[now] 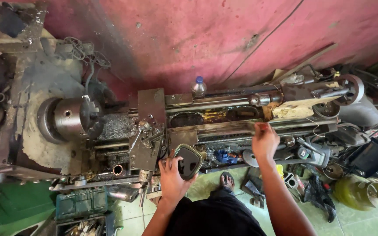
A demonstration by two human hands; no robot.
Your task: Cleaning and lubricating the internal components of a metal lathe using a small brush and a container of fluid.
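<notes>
Rounded dark metal frame (pixel 189 161), greasy steel lathe (pixel 123 126)

Grey, grimy lathe (pixel 110 131) against a pink-red wall (pixel 224 39); green floor tiles (pixel 364 223); blue-capped bottle (pixel 198 86).

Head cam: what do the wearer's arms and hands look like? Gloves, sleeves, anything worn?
Both hands are bare: no gloves on the left hand or the right hand. No watch, ring or wristband shows. Both forearms are uncovered right down to the bottom of the frame, so no sleeves are in view. Below them sits a dark, black-looking garment, and a sandalled foot on the tiled floor.
</notes>
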